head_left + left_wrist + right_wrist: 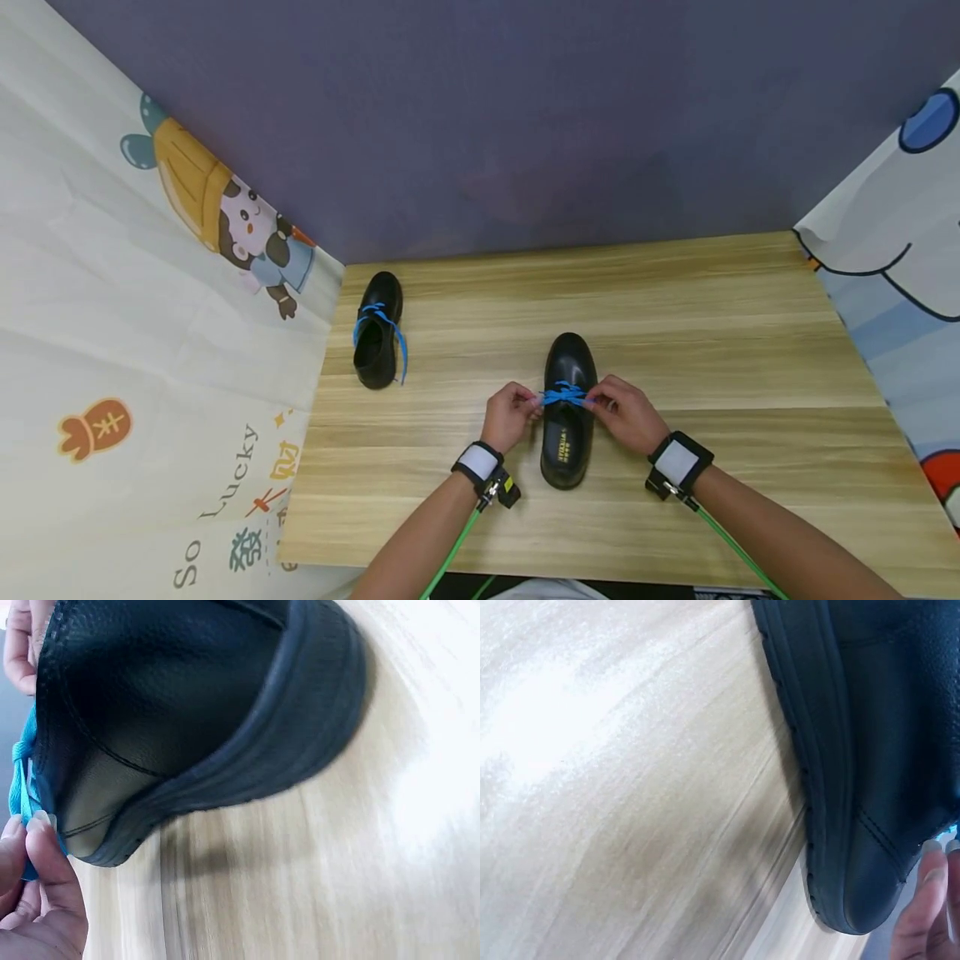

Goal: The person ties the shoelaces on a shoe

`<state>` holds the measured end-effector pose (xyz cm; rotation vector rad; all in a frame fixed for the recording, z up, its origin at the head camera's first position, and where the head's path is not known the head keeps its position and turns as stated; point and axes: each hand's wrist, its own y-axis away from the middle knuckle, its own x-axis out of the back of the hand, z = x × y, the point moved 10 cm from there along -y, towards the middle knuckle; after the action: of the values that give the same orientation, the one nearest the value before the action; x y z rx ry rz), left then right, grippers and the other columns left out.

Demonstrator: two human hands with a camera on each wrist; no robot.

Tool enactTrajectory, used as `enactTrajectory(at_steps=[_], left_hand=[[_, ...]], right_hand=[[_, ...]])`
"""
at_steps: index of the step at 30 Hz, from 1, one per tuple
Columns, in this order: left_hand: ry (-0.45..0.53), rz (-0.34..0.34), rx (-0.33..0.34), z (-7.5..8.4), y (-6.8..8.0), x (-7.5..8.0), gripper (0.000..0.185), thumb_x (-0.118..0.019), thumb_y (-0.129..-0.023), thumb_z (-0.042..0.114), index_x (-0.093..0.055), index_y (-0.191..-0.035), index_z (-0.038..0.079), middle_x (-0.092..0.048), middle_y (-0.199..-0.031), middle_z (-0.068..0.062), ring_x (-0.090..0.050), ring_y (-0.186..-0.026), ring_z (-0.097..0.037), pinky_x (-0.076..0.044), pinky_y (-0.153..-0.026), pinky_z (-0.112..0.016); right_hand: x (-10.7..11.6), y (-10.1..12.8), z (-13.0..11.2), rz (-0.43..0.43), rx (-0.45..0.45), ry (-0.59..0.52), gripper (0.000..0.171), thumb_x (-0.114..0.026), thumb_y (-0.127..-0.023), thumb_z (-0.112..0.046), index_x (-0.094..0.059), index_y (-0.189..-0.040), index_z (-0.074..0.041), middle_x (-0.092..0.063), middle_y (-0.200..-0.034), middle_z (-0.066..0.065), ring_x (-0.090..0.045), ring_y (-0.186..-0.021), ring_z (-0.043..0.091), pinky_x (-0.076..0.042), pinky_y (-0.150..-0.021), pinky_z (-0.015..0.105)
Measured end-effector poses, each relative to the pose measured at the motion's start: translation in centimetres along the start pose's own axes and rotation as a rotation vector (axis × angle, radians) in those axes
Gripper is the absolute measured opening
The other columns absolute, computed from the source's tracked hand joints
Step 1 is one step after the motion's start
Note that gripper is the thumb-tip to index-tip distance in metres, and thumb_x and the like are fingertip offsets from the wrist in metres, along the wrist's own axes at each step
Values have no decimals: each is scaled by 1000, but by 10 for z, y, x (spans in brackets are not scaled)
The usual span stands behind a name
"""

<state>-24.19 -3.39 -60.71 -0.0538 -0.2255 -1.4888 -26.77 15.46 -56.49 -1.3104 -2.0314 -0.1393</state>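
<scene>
In the middle of the table a black leather shoe (pixel 570 358) stands with its toe pointing away. Its bright blue shoelace (pixel 564 393) is gathered in a knot with loops over the tongue. My left hand (pixel 512 415) pinches the lace on the left side of the knot; the left wrist view shows thumb and finger on the blue lace (pixel 22 761) beside the shoe (pixel 172 690). From the right, my right hand (pixel 628 412) pinches the lace too. In the right wrist view the fingertips (pixel 930 859) meet at the shoe's edge, and most of the lace is hidden.
A second black shoe (pixel 380 333) stands at the table's back left, its blue lace (pixel 402 346) hanging loose. The wooden table (pixel 712 317) ends at a dark panel (pixel 525 125) behind. Printed white cloths (pixel 150 317) border it left and right. Green cables (pixel 452 554) trail from both wrists.
</scene>
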Motion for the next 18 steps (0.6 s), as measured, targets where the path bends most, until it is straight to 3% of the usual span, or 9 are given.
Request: enactTrajectory(at_steps=[5, 11, 15, 18], left_hand=[[-14, -21, 6, 1, 0, 0, 13, -69, -92, -1, -59, -97, -8, -69, -84, -22, -69, -73, -33, -58, -64, -40], [-221, -40, -17, 6, 0, 1, 19, -79, -86, 8, -65, -98, 2, -69, -86, -7, -62, -74, -10, -51, -65, -22], [-311, -54, -76, 10, 0, -2, 13, -78, -88, 9, -70, -97, 3, -72, -89, -6, -63, -78, -9, -52, -69, -21], [-323, -57, -90, 12, 0, -3, 11, -76, -90, 12, -73, -96, 3, -74, -90, -6, -67, -78, -10, -54, -69, -21]], right_hand=[[0, 0, -1, 3, 0, -12, 13, -76, -87, -2, -69, -89, -12, -56, -84, -8, -53, -75, 4, -47, -61, 23], [-1, -2, -2, 6, 15, -22, 13, -76, -86, -1, -68, -89, -11, -56, -84, -7, -54, -75, 4, -48, -60, 23], [-1, -2, -1, 10, 28, -16, 15, -76, -86, 0, -68, -89, -12, -56, -85, -9, -54, -75, 3, -47, -60, 22], [-2, -1, -2, 1, 38, -19, 15, -77, -86, -1, -68, -89, -13, -56, -85, -9, -54, -75, 3, -47, -60, 22]])
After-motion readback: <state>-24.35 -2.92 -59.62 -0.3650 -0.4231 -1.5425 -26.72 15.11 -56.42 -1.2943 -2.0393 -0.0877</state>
